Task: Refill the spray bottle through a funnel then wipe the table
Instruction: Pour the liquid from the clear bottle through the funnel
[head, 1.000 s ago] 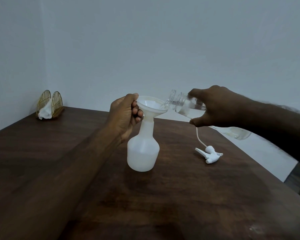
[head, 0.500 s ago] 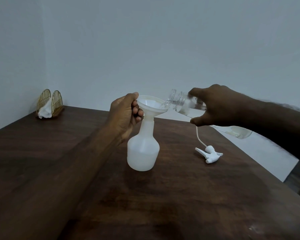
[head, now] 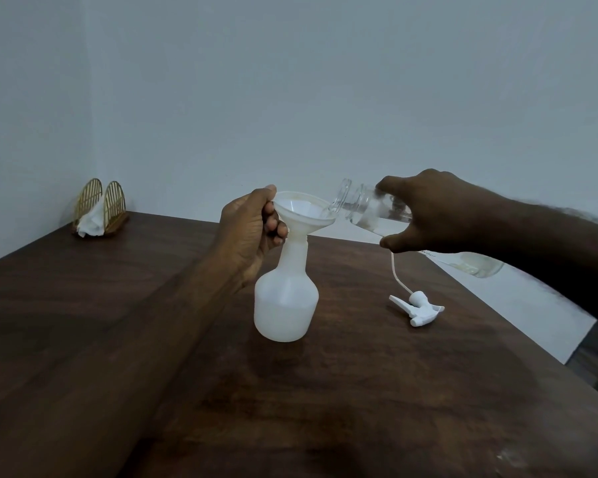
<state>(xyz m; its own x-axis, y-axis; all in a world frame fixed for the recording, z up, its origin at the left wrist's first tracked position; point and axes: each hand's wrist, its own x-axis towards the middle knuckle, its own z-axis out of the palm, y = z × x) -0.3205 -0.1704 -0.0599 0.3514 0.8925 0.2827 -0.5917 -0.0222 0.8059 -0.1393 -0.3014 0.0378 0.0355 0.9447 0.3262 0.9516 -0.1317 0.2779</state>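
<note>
A white translucent spray bottle (head: 286,301) stands upright on the dark wooden table (head: 359,391), with a white funnel (head: 304,212) set in its neck. My left hand (head: 249,232) grips the funnel's left rim and stem. My right hand (head: 425,210) holds a clear water bottle (head: 363,205) tilted down to the left, its open mouth over the funnel's right rim; water lies along its lower side. The white spray head (head: 418,308) with its dip tube lies on the table to the right of the spray bottle.
A gold wire napkin holder (head: 101,207) with white napkins stands at the table's far left corner by the wall. The table's right edge runs diagonally behind my right forearm, with pale floor (head: 518,315) beyond it.
Almost nothing has moved. The clear bottle stays tilted over the funnel, and both hands keep their hold.
</note>
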